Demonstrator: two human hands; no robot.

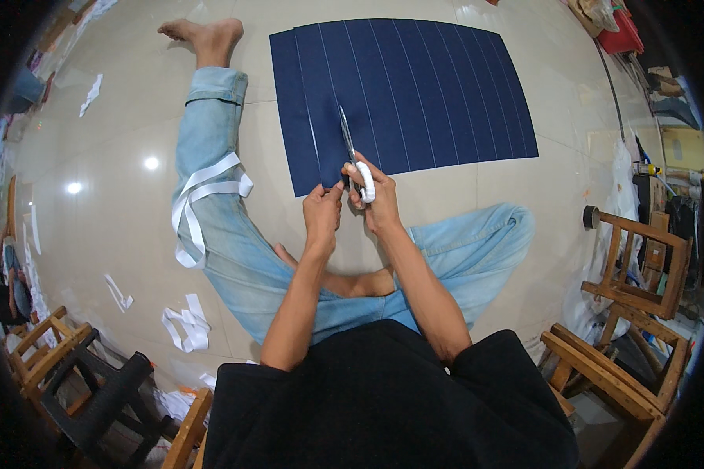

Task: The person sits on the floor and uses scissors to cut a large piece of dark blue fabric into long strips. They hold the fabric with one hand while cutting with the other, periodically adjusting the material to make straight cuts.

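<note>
A navy fabric sheet [430, 102] lies on the floor in front of me, marked with several thin, pale lines. My left hand [321, 215] is closed at its near edge, pinching the cloth near the left corner. Scissors [349, 137] are in my right hand [381, 202], with their metal blades pointing away from me over the fabric. White wrapping covers the visible handle loop. Both hands are close together at the edge. Whether the blades are cutting the cloth is hard to tell. Left of the scissors, a brighter white line or slit runs along the fabric.
A white strip [199, 191] drapes over my outstretched left leg; my right leg is folded. More white strips [186, 323] lie on the tiled floor at left. Wooden frames [637, 266] stand at right. A black stool [102, 391] is at lower left.
</note>
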